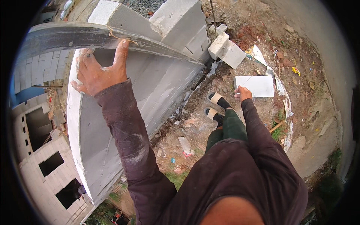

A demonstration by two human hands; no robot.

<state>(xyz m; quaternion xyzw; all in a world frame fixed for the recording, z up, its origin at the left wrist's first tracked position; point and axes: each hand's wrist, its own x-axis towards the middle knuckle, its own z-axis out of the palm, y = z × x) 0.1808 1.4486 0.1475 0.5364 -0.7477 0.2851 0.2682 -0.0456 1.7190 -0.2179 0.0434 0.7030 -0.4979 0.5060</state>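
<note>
My left hand (pixel 101 71), dusted with pale powder, is raised at the left with thumb and fingers spread. Its thumb tip touches or nearly touches a long grey bar (pixel 75 35), beside a thin tan string (pixel 119 37) looped on the bar. Below the bar spreads a light grey wall (pixel 123 97) with a white edge. Low on my right, my right hand (pixel 243 93) has its fingers curled at the left edge of a white rectangular slab (pixel 258 86). A thin dark line crosses the slab's corner by these fingers. Whether they grip the slab or something thin is unclear.
Pale blocks (pixel 227 50) lie by the wall's far end, near upright metal rods (pixel 213 15). Rubble and scraps litter the dirt (pixel 198 131) around my sandals (pixel 213 105). A white torn strip (pixel 283 97) runs along the right. An unfinished block building (pixel 48 165) stands at left.
</note>
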